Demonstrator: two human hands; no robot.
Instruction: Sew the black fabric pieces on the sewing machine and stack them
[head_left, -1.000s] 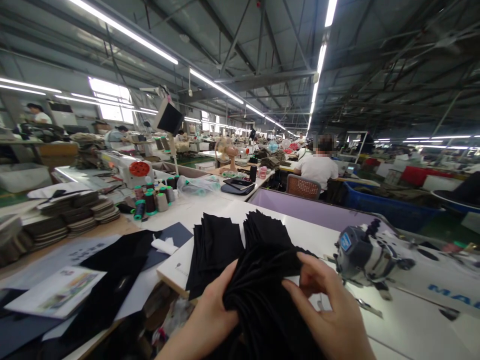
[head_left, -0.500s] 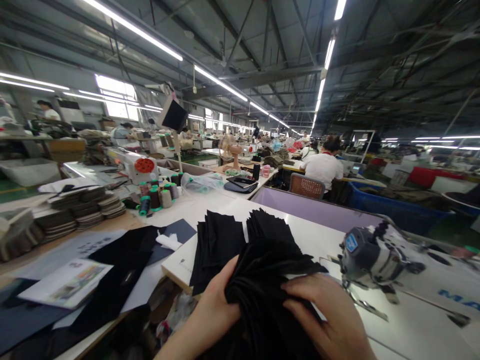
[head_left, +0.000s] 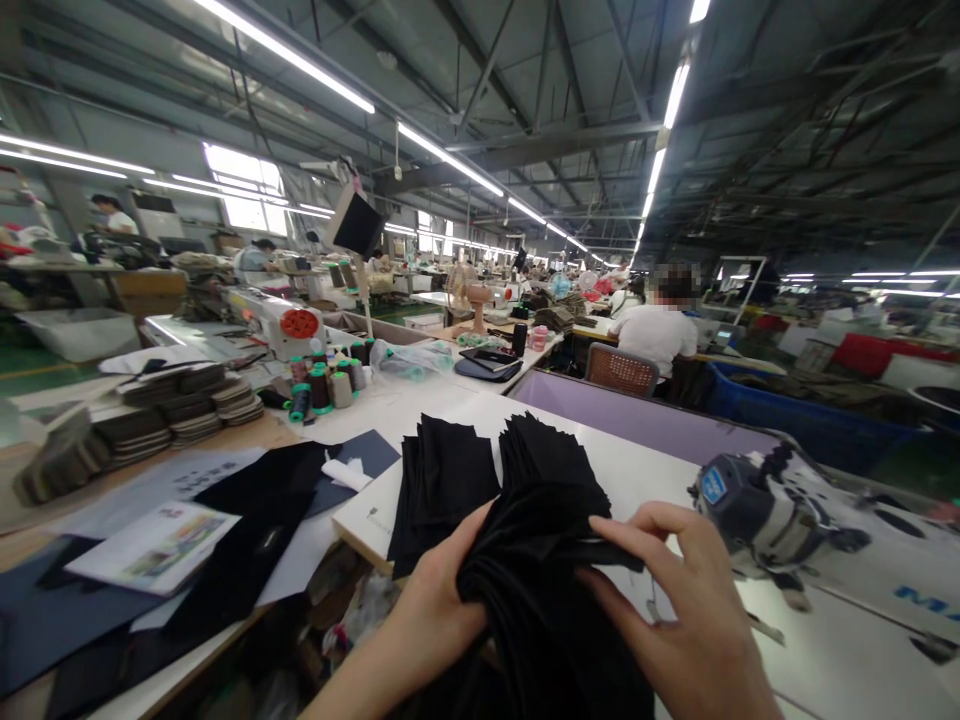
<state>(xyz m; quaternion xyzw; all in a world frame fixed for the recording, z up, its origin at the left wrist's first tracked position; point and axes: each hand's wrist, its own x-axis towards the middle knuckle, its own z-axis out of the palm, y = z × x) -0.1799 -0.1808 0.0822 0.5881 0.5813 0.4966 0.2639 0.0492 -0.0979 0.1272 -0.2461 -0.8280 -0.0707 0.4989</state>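
A thick bundle of black fabric pieces (head_left: 540, 580) is folded over in front of me, its layers bent into a curve. My left hand (head_left: 442, 590) is closed round the bundle's left side, thumb nearest me and the other fingers hidden behind the cloth. At the right edge, my right hand (head_left: 675, 600) grips the ends of some layers between thumb and fingers. Just beyond the bundle, two stacks of black fabric lie on the white table: a left stack (head_left: 446, 480) and a right stack (head_left: 547, 450), which the held cloth partly covers.
A sewing machine (head_left: 780, 510) stands close on the right. To the left are thread spools (head_left: 321, 388), piled grey-brown pieces (head_left: 187, 400), a printed booklet (head_left: 154, 545) and dark cloth. A purple partition (head_left: 637, 415) runs behind the table, with a seated person (head_left: 656, 335) beyond.
My right hand's fingers have spread further apart along the bundle's right edge, and the layers there have shifted. The left hand keeps its hold. The view has turned slightly left.
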